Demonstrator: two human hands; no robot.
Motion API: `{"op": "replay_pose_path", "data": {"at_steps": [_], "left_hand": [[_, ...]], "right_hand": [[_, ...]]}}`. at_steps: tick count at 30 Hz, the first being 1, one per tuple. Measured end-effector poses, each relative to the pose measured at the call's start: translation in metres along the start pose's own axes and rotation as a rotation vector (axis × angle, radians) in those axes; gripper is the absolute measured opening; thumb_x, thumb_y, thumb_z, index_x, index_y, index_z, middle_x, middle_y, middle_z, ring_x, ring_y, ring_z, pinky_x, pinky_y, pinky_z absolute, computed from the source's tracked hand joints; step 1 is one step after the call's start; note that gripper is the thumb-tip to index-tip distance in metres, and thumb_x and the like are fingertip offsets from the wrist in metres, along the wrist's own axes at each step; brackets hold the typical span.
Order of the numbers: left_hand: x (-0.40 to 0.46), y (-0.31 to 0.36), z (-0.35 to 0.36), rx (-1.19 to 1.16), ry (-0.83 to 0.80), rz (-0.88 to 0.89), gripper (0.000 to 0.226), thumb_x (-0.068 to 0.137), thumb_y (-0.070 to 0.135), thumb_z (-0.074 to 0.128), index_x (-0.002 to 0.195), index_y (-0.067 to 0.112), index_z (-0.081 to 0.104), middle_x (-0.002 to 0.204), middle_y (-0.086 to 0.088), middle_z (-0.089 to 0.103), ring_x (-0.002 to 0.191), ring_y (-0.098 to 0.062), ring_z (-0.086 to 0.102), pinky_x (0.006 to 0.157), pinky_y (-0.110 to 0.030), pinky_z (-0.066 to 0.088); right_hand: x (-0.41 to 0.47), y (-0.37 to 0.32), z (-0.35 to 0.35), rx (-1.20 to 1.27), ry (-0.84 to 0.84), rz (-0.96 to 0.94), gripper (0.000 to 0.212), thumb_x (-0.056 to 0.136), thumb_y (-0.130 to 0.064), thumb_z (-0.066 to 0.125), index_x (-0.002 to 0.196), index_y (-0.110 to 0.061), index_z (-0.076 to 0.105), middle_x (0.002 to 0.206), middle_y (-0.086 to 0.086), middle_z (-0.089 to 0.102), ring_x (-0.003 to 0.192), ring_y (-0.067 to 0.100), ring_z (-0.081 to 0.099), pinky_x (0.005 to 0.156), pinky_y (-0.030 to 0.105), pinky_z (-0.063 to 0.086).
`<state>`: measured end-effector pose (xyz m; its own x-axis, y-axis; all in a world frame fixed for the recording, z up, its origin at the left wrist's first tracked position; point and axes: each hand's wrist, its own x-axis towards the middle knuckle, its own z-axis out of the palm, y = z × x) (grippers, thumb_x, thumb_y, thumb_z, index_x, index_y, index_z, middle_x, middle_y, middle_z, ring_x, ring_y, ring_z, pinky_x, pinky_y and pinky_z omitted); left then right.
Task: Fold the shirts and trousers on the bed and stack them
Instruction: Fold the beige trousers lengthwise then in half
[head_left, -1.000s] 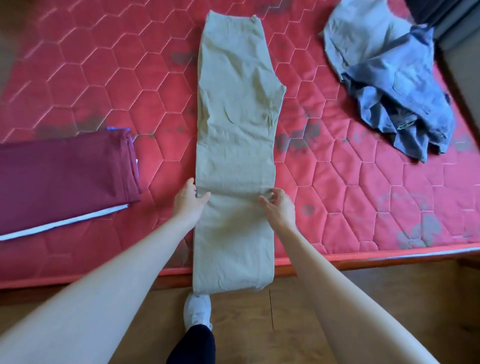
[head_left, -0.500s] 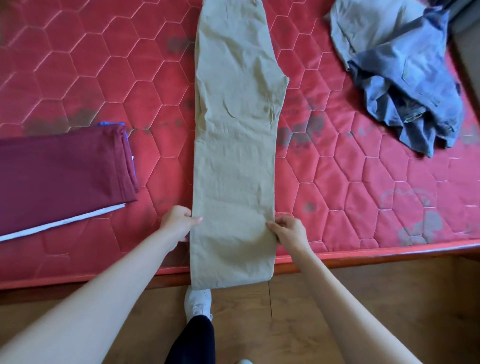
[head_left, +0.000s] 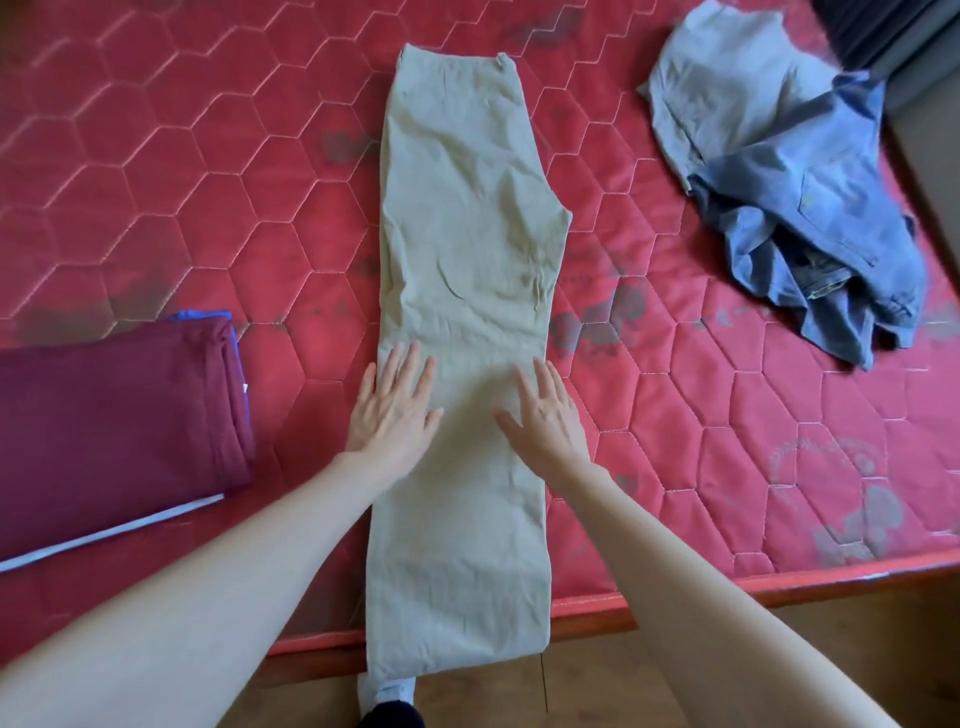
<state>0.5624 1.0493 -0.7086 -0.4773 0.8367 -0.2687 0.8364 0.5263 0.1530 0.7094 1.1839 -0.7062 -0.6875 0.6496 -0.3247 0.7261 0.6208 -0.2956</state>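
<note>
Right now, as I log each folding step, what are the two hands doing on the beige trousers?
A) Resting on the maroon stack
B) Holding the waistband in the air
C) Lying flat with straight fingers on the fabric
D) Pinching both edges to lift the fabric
C: the left hand and the right hand both lie flat, fingers straight, on the beige trousers, which lie lengthwise on the red mattress.

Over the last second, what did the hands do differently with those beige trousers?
Both hands let go of the beige trousers' side edges and moved inward and up the legs: the left hand and right hand now lie flat, fingers straight. The trousers, the folded maroon garment and the blue pile stayed put.
</note>
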Motion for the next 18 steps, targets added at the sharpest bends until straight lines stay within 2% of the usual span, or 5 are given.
{"op": "replay_pose_path", "data": {"at_steps": [2, 5, 11, 14, 18], "left_hand": [[0.029, 0.000, -0.002, 0.017, 0.026, 0.021, 0.064, 0.102, 0.042, 0.030, 0.155, 0.016, 0.006, 0.163, -0.006, -0.006, 0.149, -0.022, -0.010, 0.119, -0.044, 0.002], [0.071, -0.005, -0.009, 0.012, 0.078, -0.027, 0.062, 0.102, 0.042, 0.029, 0.155, 0.016, 0.011, 0.163, -0.008, -0.001, 0.149, -0.023, -0.007, 0.119, -0.047, 0.005], [0.144, -0.031, -0.026, 0.088, 0.086, -0.077, 0.059, 0.102, 0.042, 0.027, 0.155, 0.019, 0.013, 0.163, -0.006, 0.000, 0.149, -0.023, -0.006, 0.119, -0.049, 0.005], [0.181, -0.041, -0.030, 0.086, 0.025, -0.168, 0.058, 0.102, 0.044, 0.024, 0.154, 0.019, 0.012, 0.163, -0.006, -0.001, 0.149, -0.024, -0.006, 0.119, -0.050, 0.007], [0.229, -0.046, -0.035, -0.072, 0.049, -0.311, 0.059, 0.103, 0.043, 0.024, 0.153, 0.016, 0.011, 0.162, -0.008, -0.003, 0.148, -0.032, 0.006, 0.118, -0.050, 0.014]], "right_hand": [[0.026, -0.003, -0.004, -0.029, 0.000, -0.013, 0.064, 0.098, -0.041, 0.045, 0.151, -0.019, 0.018, 0.161, 0.012, 0.006, 0.149, 0.024, 0.001, 0.119, 0.038, 0.013], [0.066, -0.003, -0.013, -0.059, 0.059, -0.022, 0.062, 0.099, -0.040, 0.043, 0.151, -0.018, 0.019, 0.161, 0.012, 0.006, 0.149, 0.025, 0.001, 0.119, 0.040, 0.012], [0.160, 0.013, -0.045, -0.197, -0.009, -0.086, 0.072, 0.097, -0.060, 0.031, 0.154, -0.024, 0.006, 0.161, 0.008, -0.008, 0.148, 0.023, -0.012, 0.119, 0.044, -0.002], [0.215, 0.018, -0.060, -0.206, 0.024, -0.117, 0.068, 0.098, -0.060, 0.021, 0.154, -0.024, 0.008, 0.161, 0.009, -0.003, 0.148, 0.025, -0.010, 0.118, 0.048, -0.004], [0.277, 0.023, -0.075, -0.182, 0.124, -0.013, 0.056, 0.102, -0.050, 0.015, 0.152, -0.027, 0.015, 0.160, 0.011, 0.010, 0.148, 0.030, 0.001, 0.114, 0.058, -0.005]]}}
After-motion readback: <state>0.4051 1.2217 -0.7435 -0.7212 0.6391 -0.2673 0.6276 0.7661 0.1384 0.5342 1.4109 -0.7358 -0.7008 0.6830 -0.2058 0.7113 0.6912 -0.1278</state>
